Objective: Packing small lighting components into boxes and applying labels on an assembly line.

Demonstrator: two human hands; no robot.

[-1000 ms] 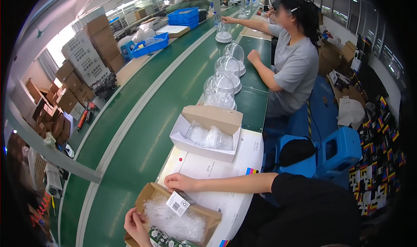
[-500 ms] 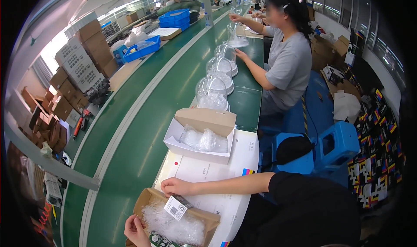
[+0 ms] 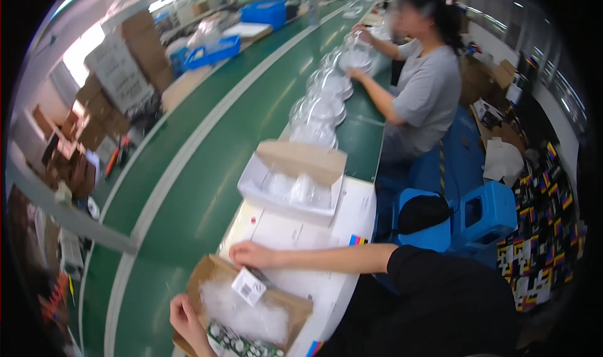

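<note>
A brown open cardboard box (image 3: 295, 310) sits at the near end of the table. Clear crinkled plastic wrap (image 3: 242, 307) fills it, and a green patterned printed piece (image 3: 242, 343) shows along its near side. My right hand (image 3: 251, 255) reaches across from the right, its fingers curled at the far rim of the box. Just below those fingers, a small white carton (image 3: 249, 286) with a barcode rests against the wrap. My left hand (image 3: 186, 319) is at the box's left wall, fingers bent around its edge. Blur hides the exact fingertip contact of both hands.
Beyond lies an open white box (image 3: 286, 203) with wrapped contents, on white printed sheets (image 3: 292, 238). Several clear domes (image 3: 323, 109) line the green conveyor (image 3: 195, 212). A co-worker (image 3: 427, 81) sits handling one at the right. Blue stools (image 3: 480, 216) stand beside the table.
The view has shifted and blurred. The co-worker's hands have come closer together around a dome. My left hand has moved slightly up and left along the box; my right hand stays at the rim.
</note>
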